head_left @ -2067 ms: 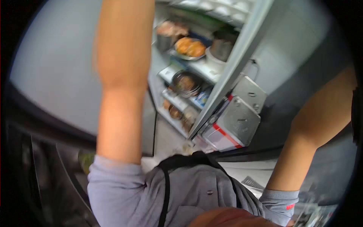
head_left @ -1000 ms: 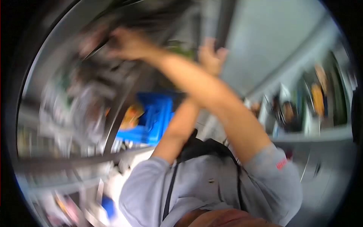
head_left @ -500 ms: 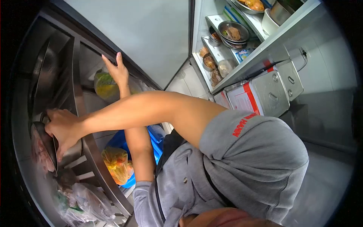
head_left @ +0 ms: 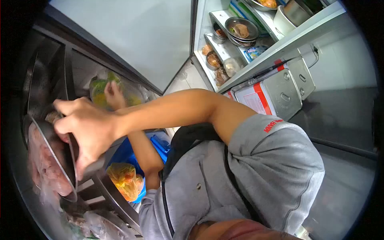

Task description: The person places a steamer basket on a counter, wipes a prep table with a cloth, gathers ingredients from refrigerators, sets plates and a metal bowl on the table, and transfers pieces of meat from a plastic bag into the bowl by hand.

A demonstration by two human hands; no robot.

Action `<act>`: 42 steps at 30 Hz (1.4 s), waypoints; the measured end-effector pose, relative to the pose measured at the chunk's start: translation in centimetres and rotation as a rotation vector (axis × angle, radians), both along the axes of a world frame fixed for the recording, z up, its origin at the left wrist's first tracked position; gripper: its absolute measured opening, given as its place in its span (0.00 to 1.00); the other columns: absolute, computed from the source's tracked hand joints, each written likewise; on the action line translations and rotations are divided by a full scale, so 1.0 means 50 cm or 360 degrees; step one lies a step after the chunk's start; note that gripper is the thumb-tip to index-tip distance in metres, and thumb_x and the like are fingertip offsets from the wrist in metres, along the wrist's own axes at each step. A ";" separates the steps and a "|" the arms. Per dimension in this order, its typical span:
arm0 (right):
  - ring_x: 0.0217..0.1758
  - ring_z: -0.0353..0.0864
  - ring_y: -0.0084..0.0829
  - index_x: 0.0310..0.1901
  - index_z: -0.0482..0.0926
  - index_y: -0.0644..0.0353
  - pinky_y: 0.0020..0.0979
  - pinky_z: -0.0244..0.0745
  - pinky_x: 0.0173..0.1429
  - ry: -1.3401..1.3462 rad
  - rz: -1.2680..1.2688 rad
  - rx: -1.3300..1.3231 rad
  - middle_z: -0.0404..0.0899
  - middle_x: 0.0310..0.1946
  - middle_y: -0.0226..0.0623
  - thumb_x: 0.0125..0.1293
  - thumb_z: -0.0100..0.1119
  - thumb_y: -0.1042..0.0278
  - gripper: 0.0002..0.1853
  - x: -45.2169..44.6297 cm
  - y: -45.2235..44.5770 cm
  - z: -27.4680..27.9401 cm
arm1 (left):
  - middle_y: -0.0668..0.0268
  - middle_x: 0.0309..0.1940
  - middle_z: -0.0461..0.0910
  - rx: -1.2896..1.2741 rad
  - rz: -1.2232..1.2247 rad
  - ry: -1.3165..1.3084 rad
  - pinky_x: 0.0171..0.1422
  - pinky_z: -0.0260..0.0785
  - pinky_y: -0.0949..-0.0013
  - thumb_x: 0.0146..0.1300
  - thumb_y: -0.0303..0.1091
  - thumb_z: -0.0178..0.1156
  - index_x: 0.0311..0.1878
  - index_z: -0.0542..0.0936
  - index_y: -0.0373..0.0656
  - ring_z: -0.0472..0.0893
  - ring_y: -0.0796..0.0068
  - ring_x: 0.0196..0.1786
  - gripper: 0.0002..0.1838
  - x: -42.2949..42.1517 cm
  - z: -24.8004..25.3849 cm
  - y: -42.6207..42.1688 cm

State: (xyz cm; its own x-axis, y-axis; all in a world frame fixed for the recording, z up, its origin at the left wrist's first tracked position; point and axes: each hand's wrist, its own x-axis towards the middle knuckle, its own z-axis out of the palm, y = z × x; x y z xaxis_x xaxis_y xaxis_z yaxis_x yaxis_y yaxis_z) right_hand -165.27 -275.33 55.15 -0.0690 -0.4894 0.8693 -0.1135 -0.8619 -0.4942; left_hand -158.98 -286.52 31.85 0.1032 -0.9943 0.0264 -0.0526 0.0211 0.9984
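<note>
A person in a grey shirt [head_left: 256, 176] reaches across the body with the right hand [head_left: 86, 128], its fingers gripping a dark bowl [head_left: 62, 150] to the left of the blue bin [head_left: 162, 148]. Pink meat [head_left: 52, 172] shows at the bowl's mouth; in this wide view the bowl appears on edge, and its true tilt cannot be told.

Beneath that arm, the left hand [head_left: 115, 96] sits beyond the bin, against or just beside the bagged greens [head_left: 98, 90]. Its fingers look bent but are blurred, and whether they grip anything cannot be told.

The work appears partway through. The bowl is in hand, the meat is with it, and the hold has not been released; whether the bowl is being lifted or set down cannot be judged from this moment. The greens lie beyond the bin, with no sign that they have been picked up.

Around the bin: a yellow bag [head_left: 126, 180] on its near side, plastic bags [head_left: 106, 224] to the near left, a grey door [head_left: 124, 36] beyond, food-laden shelves [head_left: 224, 48] to the far right and metal tins [head_left: 286, 94] to the right.
</note>
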 end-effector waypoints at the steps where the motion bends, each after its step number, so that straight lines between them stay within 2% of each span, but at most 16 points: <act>1: 0.27 0.75 0.44 0.22 0.73 0.59 0.39 0.71 0.28 -0.0029 -0.0026 -0.0043 0.70 0.31 0.48 0.15 0.83 0.38 0.38 -0.028 0.006 -0.010 | 0.54 0.57 0.73 0.0144 -0.0086 0.0151 0.61 0.67 0.60 0.69 0.50 0.57 0.66 0.68 0.42 0.74 0.62 0.59 0.29 0.018 0.006 0.020; 5: 0.33 0.80 0.44 0.24 0.75 0.62 0.34 0.76 0.32 0.0022 -0.0075 -0.0058 0.73 0.38 0.52 0.22 0.83 0.39 0.37 -0.174 0.060 -0.027 | 0.55 0.59 0.72 0.0509 -0.0382 0.0563 0.62 0.68 0.58 0.70 0.52 0.54 0.66 0.67 0.42 0.74 0.62 0.59 0.29 0.068 0.008 0.090; 7: 0.47 0.83 0.49 0.29 0.77 0.67 0.34 0.81 0.42 0.0062 -0.0104 -0.0021 0.71 0.55 0.65 0.28 0.85 0.52 0.32 -0.248 0.100 -0.039 | 0.55 0.60 0.72 0.0561 -0.0492 0.0681 0.63 0.68 0.57 0.70 0.52 0.52 0.66 0.66 0.42 0.73 0.61 0.60 0.30 0.049 0.026 0.128; 9: 0.49 0.83 0.51 0.33 0.79 0.69 0.33 0.81 0.43 0.0104 -0.0295 0.0049 0.67 0.60 0.68 0.29 0.84 0.57 0.31 -0.308 0.132 -0.077 | 0.55 0.61 0.71 0.0583 -0.0591 0.0767 0.64 0.67 0.56 0.70 0.53 0.51 0.67 0.65 0.41 0.73 0.61 0.61 0.30 0.006 0.043 0.150; 12: 0.60 0.77 0.52 0.42 0.80 0.70 0.35 0.76 0.55 0.0265 -0.0351 0.0414 0.64 0.64 0.67 0.30 0.84 0.61 0.35 -0.416 0.176 -0.145 | 0.55 0.62 0.70 0.0601 -0.0747 0.0872 0.66 0.66 0.55 0.71 0.54 0.49 0.68 0.64 0.40 0.72 0.60 0.63 0.31 -0.082 0.058 0.165; 15: 0.68 0.69 0.50 0.50 0.80 0.70 0.38 0.66 0.68 0.0279 -0.0419 0.0532 0.65 0.65 0.62 0.30 0.84 0.63 0.40 -0.520 0.180 -0.220 | 0.55 0.63 0.69 0.0593 -0.0901 0.0959 0.68 0.65 0.54 0.71 0.55 0.46 0.69 0.63 0.40 0.71 0.59 0.64 0.32 -0.194 0.067 0.151; 19: 0.70 0.68 0.46 0.52 0.80 0.65 0.38 0.64 0.70 0.0381 -0.0612 0.0909 0.69 0.65 0.51 0.30 0.84 0.65 0.40 -0.666 0.152 -0.295 | 0.55 0.65 0.68 0.0616 -0.1096 0.1103 0.71 0.63 0.52 0.72 0.56 0.43 0.70 0.61 0.39 0.69 0.58 0.66 0.34 -0.371 0.058 0.092; 22: 0.65 0.72 0.43 0.47 0.83 0.61 0.35 0.68 0.66 0.0533 -0.0913 0.1182 0.71 0.63 0.44 0.29 0.80 0.72 0.33 -0.768 0.112 -0.293 | 0.54 0.67 0.66 0.0765 -0.1124 0.1148 0.72 0.62 0.51 0.70 0.59 0.43 0.70 0.62 0.40 0.68 0.56 0.68 0.36 -0.524 0.028 0.025; 26: 0.58 0.76 0.47 0.55 0.76 0.61 0.39 0.70 0.63 0.0612 -0.1063 0.1420 0.77 0.54 0.48 0.39 0.77 0.69 0.35 -0.907 0.067 -0.292 | 0.56 0.69 0.64 0.0759 -0.1428 0.1338 0.74 0.59 0.51 0.69 0.62 0.45 0.71 0.60 0.43 0.65 0.57 0.70 0.38 -0.699 -0.051 -0.076; 27: 0.59 0.75 0.50 0.54 0.74 0.62 0.40 0.70 0.62 0.0656 -0.1204 0.1745 0.77 0.52 0.50 0.44 0.75 0.69 0.32 -0.926 0.060 -0.276 | 0.56 0.69 0.64 0.0737 -0.1434 0.1287 0.74 0.59 0.51 0.68 0.62 0.46 0.71 0.60 0.42 0.65 0.57 0.70 0.39 -0.740 -0.064 -0.092; 29: 0.56 0.76 0.51 0.52 0.75 0.62 0.41 0.72 0.59 0.0500 -0.1652 0.1390 0.78 0.50 0.51 0.50 0.71 0.72 0.26 -0.913 0.066 -0.291 | 0.60 0.64 0.71 0.0584 -0.1310 0.1484 0.72 0.61 0.58 0.68 0.46 0.48 0.66 0.66 0.39 0.70 0.63 0.66 0.28 -0.788 -0.117 -0.128; 33: 0.40 0.83 0.42 0.46 0.77 0.63 0.35 0.78 0.45 -0.0058 -0.1925 0.1445 0.80 0.42 0.48 0.57 0.66 0.76 0.15 -0.869 0.116 -0.290 | 0.62 0.60 0.73 0.0380 -0.1405 0.1325 0.68 0.63 0.62 0.67 0.40 0.48 0.66 0.67 0.43 0.71 0.67 0.63 0.25 -0.875 -0.103 -0.162; 35: 0.38 0.84 0.32 0.42 0.79 0.64 0.30 0.79 0.42 0.0059 -0.2131 0.1558 0.82 0.36 0.42 0.59 0.64 0.78 0.10 -0.833 0.142 -0.304 | 0.63 0.60 0.73 0.0540 -0.1335 0.1339 0.66 0.66 0.62 0.67 0.41 0.48 0.66 0.67 0.44 0.73 0.67 0.62 0.25 -0.895 -0.124 -0.172; 36: 0.36 0.83 0.31 0.40 0.79 0.64 0.29 0.77 0.39 -0.0047 -0.2158 0.1461 0.82 0.33 0.41 0.60 0.63 0.78 0.07 -0.808 0.147 -0.312 | 0.63 0.59 0.74 0.0590 -0.1339 0.1284 0.63 0.69 0.61 0.67 0.43 0.48 0.65 0.68 0.44 0.75 0.66 0.60 0.25 -0.912 -0.166 -0.181; 40: 0.34 0.81 0.30 0.40 0.80 0.63 0.29 0.76 0.36 -0.0117 -0.1916 0.1503 0.81 0.33 0.40 0.60 0.63 0.78 0.07 -0.758 0.186 -0.359 | 0.64 0.59 0.74 0.0777 -0.1207 0.1401 0.61 0.70 0.60 0.68 0.50 0.49 0.64 0.70 0.48 0.75 0.64 0.59 0.25 -0.969 -0.112 -0.129; 42: 0.33 0.81 0.30 0.40 0.80 0.64 0.29 0.76 0.36 -0.0116 -0.1773 0.1623 0.80 0.34 0.41 0.60 0.63 0.78 0.07 -0.757 0.193 -0.380 | 0.61 0.66 0.67 0.0598 -0.1401 0.1202 0.70 0.58 0.57 0.68 0.56 0.49 0.71 0.61 0.48 0.65 0.61 0.68 0.34 -1.018 -0.116 -0.124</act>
